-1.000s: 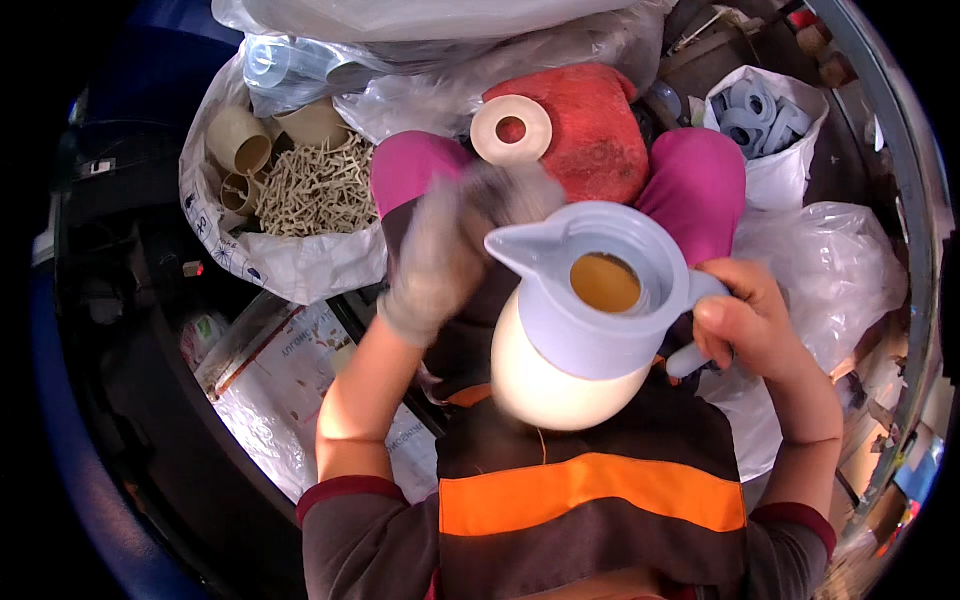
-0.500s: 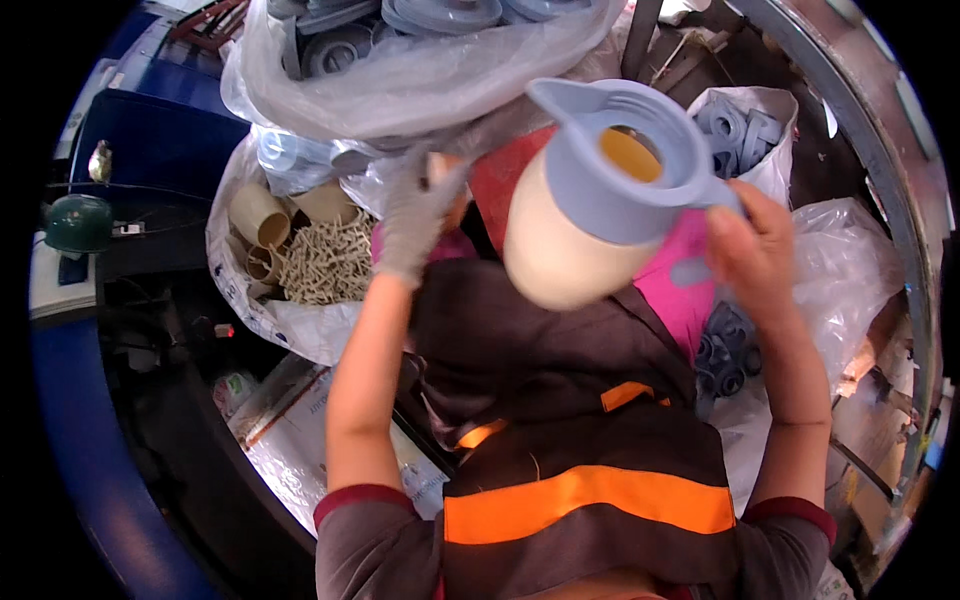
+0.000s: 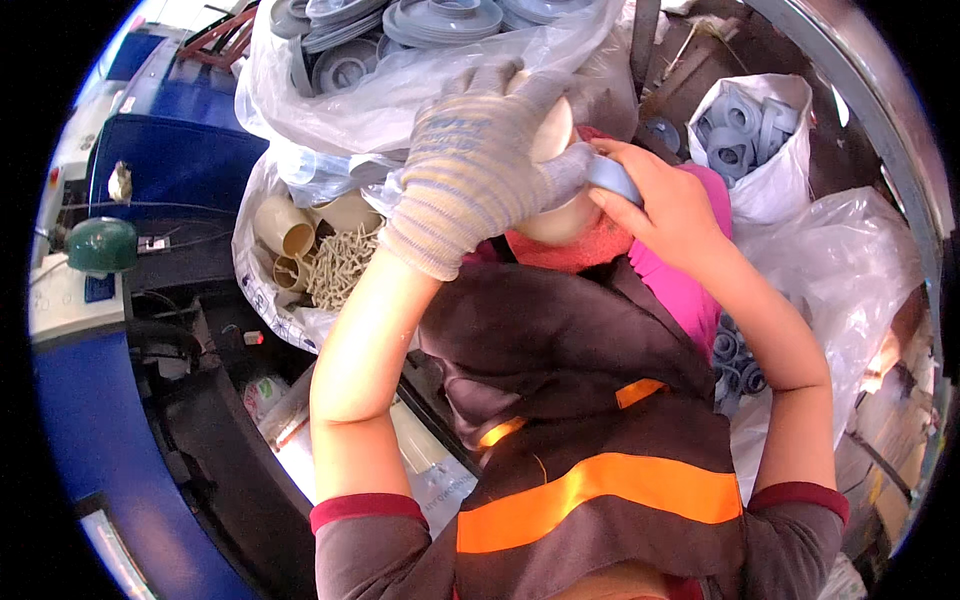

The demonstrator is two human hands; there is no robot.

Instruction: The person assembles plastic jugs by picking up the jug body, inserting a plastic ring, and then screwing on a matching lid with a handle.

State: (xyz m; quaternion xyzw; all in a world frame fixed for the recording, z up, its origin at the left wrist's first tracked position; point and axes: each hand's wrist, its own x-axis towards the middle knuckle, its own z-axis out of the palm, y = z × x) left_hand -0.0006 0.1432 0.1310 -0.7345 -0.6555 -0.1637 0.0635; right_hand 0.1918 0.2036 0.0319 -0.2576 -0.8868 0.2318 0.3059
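Note:
My left hand (image 3: pixel 475 165), in a grey striped knit glove, is wrapped over a cream jug (image 3: pixel 560 222) in front of my lap, covering much of it. Bare, my right hand (image 3: pixel 662 200) grips a blue-grey part of the jug, which looks like its handle. A curved cream edge shows between the gloved thumb and fingers. The jug's spout and opening are hidden. Beneath it lies a red cloth-like surface (image 3: pixel 570 256) by my knees.
A clear plastic bag (image 3: pixel 420 105) of blue-grey round parts stands ahead. At left, a white sack (image 3: pixel 262 205) holds cream cups and small beige pieces. Another white sack (image 3: pixel 790 190) of blue-grey parts stands right. Blue machinery (image 3: pixel 170 160) is far left; a metal frame (image 3: pixel 850 85) borders the right.
The jug has swung down and left from its raised, upright place, and its opening no longer shows. My left hand has come across onto it; my right hand moved left with it.

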